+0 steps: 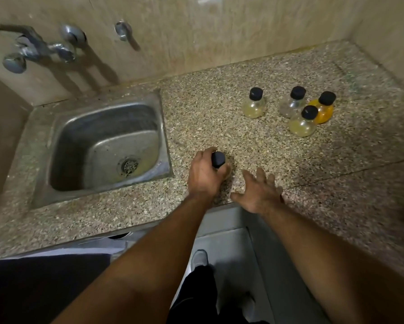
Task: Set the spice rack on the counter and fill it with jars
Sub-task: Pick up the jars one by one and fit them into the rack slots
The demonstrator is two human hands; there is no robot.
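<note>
My left hand grips a small glass jar with a black cap standing on the speckled granite counter, just right of the sink. My right hand hovers open beside it, fingers spread, near the counter's front edge. Further back on the counter stand several more black-capped jars: one pale yellow jar alone, then a cluster of a clear jar, an orange jar and another pale yellow jar. No spice rack is in view.
A steel sink is set into the counter at left, with taps on the tiled wall above it. Tiled walls close the back and right side. Below the counter edge are grey floor and my shoe.
</note>
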